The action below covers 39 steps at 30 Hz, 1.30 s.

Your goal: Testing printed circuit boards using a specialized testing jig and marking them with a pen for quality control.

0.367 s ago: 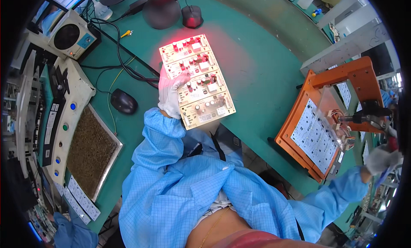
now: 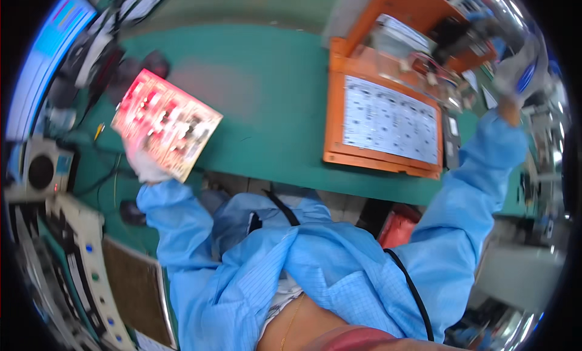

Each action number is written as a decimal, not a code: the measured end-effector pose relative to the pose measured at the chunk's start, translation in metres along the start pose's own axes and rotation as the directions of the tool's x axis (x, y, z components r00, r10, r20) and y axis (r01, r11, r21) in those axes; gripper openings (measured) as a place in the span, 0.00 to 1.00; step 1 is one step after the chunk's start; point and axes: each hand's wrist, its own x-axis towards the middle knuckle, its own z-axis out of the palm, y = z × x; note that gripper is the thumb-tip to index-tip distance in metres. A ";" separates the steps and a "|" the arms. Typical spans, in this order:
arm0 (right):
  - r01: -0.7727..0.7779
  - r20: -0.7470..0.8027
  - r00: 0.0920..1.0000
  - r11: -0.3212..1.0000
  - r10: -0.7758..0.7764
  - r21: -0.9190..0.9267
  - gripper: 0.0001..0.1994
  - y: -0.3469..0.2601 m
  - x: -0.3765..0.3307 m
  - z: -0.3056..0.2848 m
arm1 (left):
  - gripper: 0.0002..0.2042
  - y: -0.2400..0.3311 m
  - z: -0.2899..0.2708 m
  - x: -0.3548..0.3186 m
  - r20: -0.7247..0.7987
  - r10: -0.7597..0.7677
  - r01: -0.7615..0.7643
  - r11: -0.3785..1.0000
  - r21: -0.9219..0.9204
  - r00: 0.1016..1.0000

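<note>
My left hand (image 2: 145, 159), in a white glove, grips a circuit board panel (image 2: 173, 125) by its near left edge. The panel is tilted above the green bench, its components face up and red light falls on its upper left part. Far out to the right, my gloved right hand (image 2: 515, 69) is smeared by motion, with a slim blue object (image 2: 526, 78) in it; its exact kind is too blurred to name. That hand is beside the raised part of an orange test fixture (image 2: 332, 117). A white board panel (image 2: 388, 120) with dark spots lies in the fixture.
A green bench (image 2: 273, 108) spans the front. At the left stand a small box with a round speaker (image 2: 42, 171), a dark mouse (image 2: 131, 212), cables and a control panel (image 2: 82, 239) with coloured buttons. A brown mat (image 2: 136, 284) lies near it; a lit screen (image 2: 51, 54) is behind.
The view has swung to the right, so the bench things sit further left. The board panel stays in my left hand, now more tilted. My right hand remains beside the orange fixture.
</note>
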 end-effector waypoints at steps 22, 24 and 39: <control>-0.456 0.315 0.875 0.843 0.367 0.286 0.16 -0.031 -0.173 -0.211 | 0.23 -0.004 -0.046 0.023 -0.249 0.057 -0.009 0.982 0.190 0.967; -0.208 0.066 0.965 0.893 0.255 -0.400 0.15 0.021 -0.177 -0.219 | 0.25 0.003 0.005 0.004 -0.031 -0.072 0.071 0.996 -0.047 0.997; -0.747 0.797 0.331 0.656 0.505 -0.106 0.25 0.327 -0.403 0.048 | 0.24 -0.037 -0.117 0.093 -0.412 -0.104 -0.003 0.968 -0.251 0.905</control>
